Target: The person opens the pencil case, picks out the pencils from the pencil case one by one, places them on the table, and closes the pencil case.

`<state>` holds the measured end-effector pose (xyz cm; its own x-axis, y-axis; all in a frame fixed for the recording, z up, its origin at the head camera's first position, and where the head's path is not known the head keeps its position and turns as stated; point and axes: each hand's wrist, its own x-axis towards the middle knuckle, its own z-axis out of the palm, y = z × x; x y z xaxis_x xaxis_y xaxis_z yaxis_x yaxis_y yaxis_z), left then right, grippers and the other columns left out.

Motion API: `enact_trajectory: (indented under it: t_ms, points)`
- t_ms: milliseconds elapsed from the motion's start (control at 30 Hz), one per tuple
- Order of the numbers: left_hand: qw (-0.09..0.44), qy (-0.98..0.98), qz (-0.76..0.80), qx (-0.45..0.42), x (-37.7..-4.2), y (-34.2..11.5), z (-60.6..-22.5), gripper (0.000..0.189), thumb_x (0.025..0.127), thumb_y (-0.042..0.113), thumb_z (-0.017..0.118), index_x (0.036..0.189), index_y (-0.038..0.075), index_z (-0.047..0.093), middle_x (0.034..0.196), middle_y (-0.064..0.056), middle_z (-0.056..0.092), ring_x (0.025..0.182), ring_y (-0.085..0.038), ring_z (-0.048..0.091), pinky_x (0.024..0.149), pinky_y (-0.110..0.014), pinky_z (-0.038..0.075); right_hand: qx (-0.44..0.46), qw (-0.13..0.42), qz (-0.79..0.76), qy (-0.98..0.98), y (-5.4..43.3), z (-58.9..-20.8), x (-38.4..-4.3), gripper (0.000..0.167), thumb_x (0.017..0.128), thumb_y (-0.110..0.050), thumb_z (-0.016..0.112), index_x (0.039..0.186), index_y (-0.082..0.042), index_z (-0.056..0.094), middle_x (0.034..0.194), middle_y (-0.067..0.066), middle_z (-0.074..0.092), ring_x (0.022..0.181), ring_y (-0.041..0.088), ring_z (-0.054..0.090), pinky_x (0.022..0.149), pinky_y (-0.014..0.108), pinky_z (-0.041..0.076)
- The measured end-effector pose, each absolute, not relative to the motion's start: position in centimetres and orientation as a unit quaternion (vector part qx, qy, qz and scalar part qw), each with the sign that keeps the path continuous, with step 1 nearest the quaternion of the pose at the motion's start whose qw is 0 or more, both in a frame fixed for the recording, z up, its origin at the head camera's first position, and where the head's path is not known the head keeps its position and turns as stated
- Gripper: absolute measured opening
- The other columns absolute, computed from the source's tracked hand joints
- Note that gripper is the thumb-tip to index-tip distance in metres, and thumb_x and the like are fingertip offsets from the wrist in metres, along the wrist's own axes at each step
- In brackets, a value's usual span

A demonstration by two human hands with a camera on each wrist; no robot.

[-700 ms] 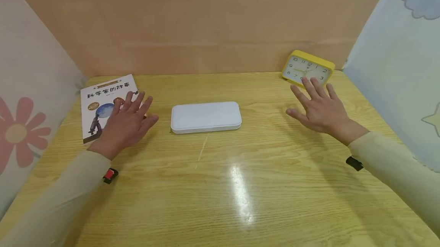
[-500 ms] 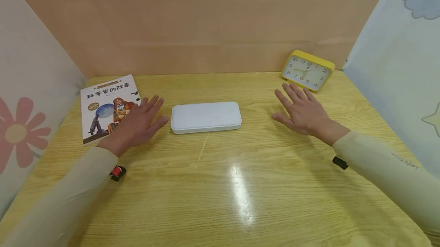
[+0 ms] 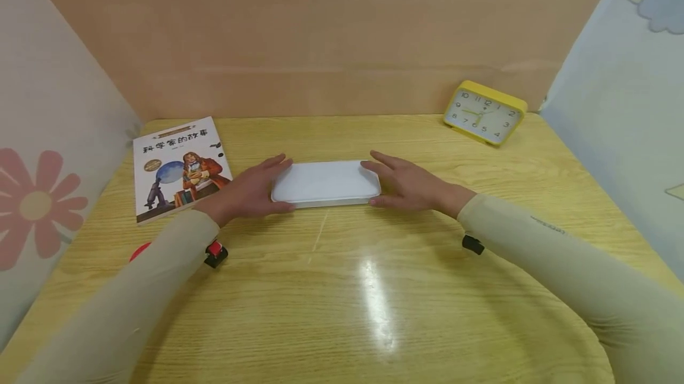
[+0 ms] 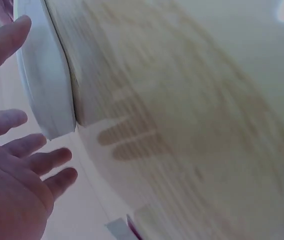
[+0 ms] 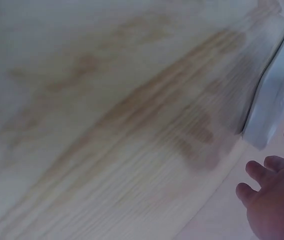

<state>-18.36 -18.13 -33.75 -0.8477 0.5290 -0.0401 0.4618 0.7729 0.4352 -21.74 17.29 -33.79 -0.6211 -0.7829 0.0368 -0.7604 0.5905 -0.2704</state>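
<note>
A flat white case (image 3: 326, 181) with rounded corners lies on the wooden table (image 3: 331, 301), its long side running left to right. At its left end is my left hand (image 3: 253, 188), thumb along the front side and fingers toward the back corner. My right hand (image 3: 408, 185) frames the right end in the same way, with a fingertip over the top corner. In the left wrist view the fingers (image 4: 52, 162) are spread and fairly straight beside the case's end. The right wrist view shows the thumb before the case (image 5: 274, 95) and loosely bent fingers past its end.
A book (image 3: 181, 167) with an illustrated cover lies at the back left, close to my left forearm. A yellow clock (image 3: 483, 114) stands at the back right. Patterned side walls and a tan back panel (image 3: 331, 34) enclose the table. A red rounded edge (image 3: 141, 251) shows beside the left sleeve.
Both hands have moved inward, the left from over the book and the right from in front of the clock, to the case's two ends. The case stays in place; the head view has shifted slightly.
</note>
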Motion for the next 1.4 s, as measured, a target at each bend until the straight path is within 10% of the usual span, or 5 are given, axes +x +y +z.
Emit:
enact_trajectory:
  t_ms: [933,1400]
  points:
    - [0.079,0.947,0.195,0.242,-19.3,-16.3,-32.8,0.087,0.074,0.034,0.082,0.142,0.004,0.038,0.146,-0.018,0.033,0.129,-0.035,0.037,0.105,-0.048,0.031,-0.497,-0.024,-0.098,0.862,16.6,-33.5,-22.8,0.065,0.084,-0.036,0.069,0.133,0.003,0.052,0.133,0.034,0.043,0.119,0.044,0.046,0.095,0.051,0.041]
    - [0.081,0.932,0.268,0.230,-19.6,-17.5,-34.0,0.096,0.066,0.029,0.088,0.142,0.004,0.036,0.138,-0.016,0.043,0.117,-0.033,0.046,0.098,-0.051,0.038,-0.478,0.043,-0.254,0.840,16.6,-33.4,-23.7,0.049,0.094,-0.028,0.060,0.131,0.003,0.054,0.131,0.027,0.049,0.119,0.037,0.050,0.096,0.050,0.041]
